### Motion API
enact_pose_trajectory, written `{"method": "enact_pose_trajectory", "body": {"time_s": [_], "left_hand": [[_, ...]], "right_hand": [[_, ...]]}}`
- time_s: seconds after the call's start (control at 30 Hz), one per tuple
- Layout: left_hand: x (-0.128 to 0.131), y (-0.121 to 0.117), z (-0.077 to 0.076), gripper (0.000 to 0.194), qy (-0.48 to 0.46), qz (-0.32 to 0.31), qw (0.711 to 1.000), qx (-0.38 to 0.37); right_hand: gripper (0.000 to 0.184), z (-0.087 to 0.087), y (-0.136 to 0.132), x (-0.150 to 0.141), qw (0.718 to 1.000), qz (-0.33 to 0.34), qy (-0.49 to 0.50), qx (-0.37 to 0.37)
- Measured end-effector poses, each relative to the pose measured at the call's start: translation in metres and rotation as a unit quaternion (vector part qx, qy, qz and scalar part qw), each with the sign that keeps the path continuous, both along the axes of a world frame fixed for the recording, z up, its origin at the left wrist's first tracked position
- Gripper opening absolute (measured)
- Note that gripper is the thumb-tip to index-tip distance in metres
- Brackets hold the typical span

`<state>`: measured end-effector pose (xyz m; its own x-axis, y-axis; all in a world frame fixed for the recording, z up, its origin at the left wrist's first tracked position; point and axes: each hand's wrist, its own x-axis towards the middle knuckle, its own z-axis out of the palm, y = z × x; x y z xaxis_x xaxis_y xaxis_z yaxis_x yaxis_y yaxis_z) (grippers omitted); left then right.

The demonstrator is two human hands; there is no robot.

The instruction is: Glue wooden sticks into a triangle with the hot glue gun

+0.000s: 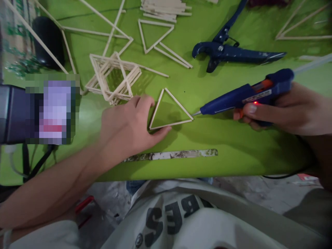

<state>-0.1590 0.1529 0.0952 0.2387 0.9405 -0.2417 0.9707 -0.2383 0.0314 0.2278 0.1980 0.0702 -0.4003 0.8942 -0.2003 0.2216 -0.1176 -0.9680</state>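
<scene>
My right hand is wrapped round a blue hot glue gun with a red light glowing on its side. Its metal nozzle points left, at the right corner of a small triangle of thin wooden sticks lying flat on the table. A narrow gap shows at the triangle's top corner. On the triangle's left side is my left hand, thumb and index finger apart. The thumb lies along the bottom stick and the index finger is close to the left stick; whether they press on it I cannot tell.
Around the green table are a stacked stick star, another stick triangle, a stick bundle, a dark blue cutter, a black mouse, a blurred-out device and a worn flat strip.
</scene>
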Motion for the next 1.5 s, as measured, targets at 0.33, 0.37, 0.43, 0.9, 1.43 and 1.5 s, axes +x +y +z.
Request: {"method": "enact_pose_trajectory", "body": {"time_s": [0.33, 0.37, 0.43, 0.9, 1.43, 1.5], "left_hand": [[0.002, -0.003, 0.003, 0.067, -0.018, 0.007, 1.0, -0.013], [0.002, -0.003, 0.003, 0.067, -0.016, 0.009, 1.0, -0.015], [0.004, -0.004, 0.004, 0.065, -0.012, 0.01, 1.0, -0.019], [0.006, -0.003, 0.007, 0.059, -0.012, 0.01, 1.0, -0.027], [0.007, -0.002, 0.008, 0.06, -0.021, 0.007, 0.999, -0.031], [0.007, -0.001, 0.008, 0.06, -0.019, 0.007, 0.999, -0.035]], "right_hand": [[0.056, 0.016, -0.029, -0.064, 0.982, -0.114, 0.081, -0.123], [0.055, 0.018, -0.032, -0.07, 0.977, -0.126, 0.092, -0.147], [0.053, 0.021, -0.036, -0.081, 0.967, -0.138, 0.105, -0.189], [0.048, 0.025, -0.043, -0.099, 0.961, -0.119, 0.121, -0.219], [0.061, 0.022, -0.042, -0.096, 0.966, -0.09, 0.099, -0.222], [0.059, 0.022, -0.043, -0.097, 0.965, -0.097, 0.103, -0.219]]}}
